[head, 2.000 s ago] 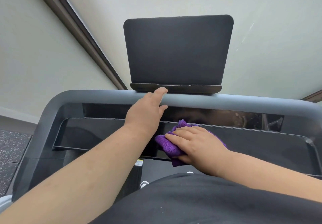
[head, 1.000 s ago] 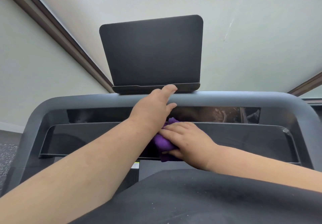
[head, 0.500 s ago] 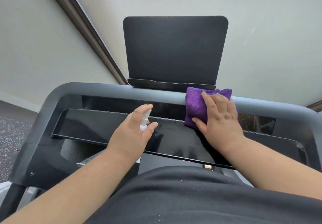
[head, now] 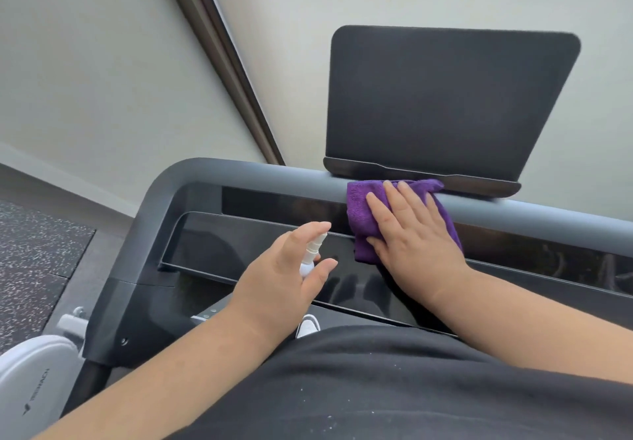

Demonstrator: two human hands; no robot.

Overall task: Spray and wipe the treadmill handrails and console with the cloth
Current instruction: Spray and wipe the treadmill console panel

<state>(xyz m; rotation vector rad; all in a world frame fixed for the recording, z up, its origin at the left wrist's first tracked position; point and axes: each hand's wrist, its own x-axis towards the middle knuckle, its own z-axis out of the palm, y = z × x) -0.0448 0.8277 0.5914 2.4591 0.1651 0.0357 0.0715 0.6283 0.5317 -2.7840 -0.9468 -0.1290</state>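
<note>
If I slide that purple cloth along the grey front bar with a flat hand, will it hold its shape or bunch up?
The purple microfibre cloth drapes over the grey front handrail bar, so it is probably floppy. The flat right hand pins only part of it; free edges may bunch. Its nappy surface likely grips the smooth bar somewhat.

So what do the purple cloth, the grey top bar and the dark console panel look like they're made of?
Purple cloth: soft, fuzzy pile that drapes over the bar, probably microfibre.
Grey top bar: smooth matte surface with no glare, likely plastic or coated metal; the picture leaves it open.
Dark console panel: glossy black, mirroring the fingers, so glass or polished plastic.
</note>
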